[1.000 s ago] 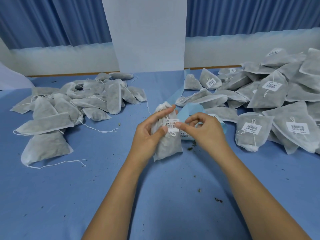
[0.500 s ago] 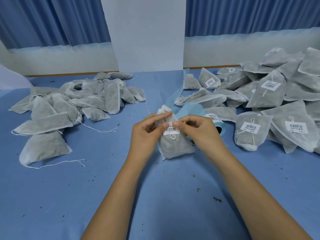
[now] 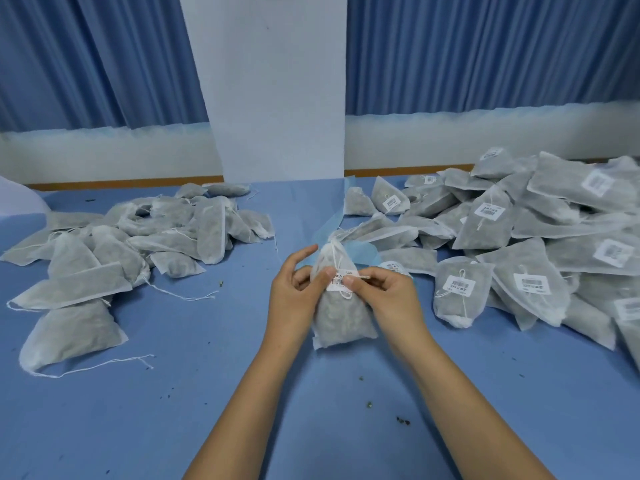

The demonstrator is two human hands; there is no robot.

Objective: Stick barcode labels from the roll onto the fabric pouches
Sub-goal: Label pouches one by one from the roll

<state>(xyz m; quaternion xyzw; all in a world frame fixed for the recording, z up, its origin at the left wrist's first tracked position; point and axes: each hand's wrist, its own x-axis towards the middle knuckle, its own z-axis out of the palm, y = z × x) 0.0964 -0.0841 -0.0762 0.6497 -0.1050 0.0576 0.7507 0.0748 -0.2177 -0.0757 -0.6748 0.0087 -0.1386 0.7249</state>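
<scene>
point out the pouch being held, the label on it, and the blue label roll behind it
held pouch (image 3: 341, 322), head view, on its filled lower body below the hands
barcode label (image 3: 341, 278), head view, on the printed face between the two thumbs
label roll (image 3: 362, 254), head view, on the blue backing strip behind the pouch top

A blue table cover is taking up basically the whole bottom half, with little dark crumbs sitting scattered on it near the front. Pleated blue curtains are hanging across the back on both sides of a plain white pillar. A white wall band is running under them, with a wooden strip lying along the far table edge.
</scene>
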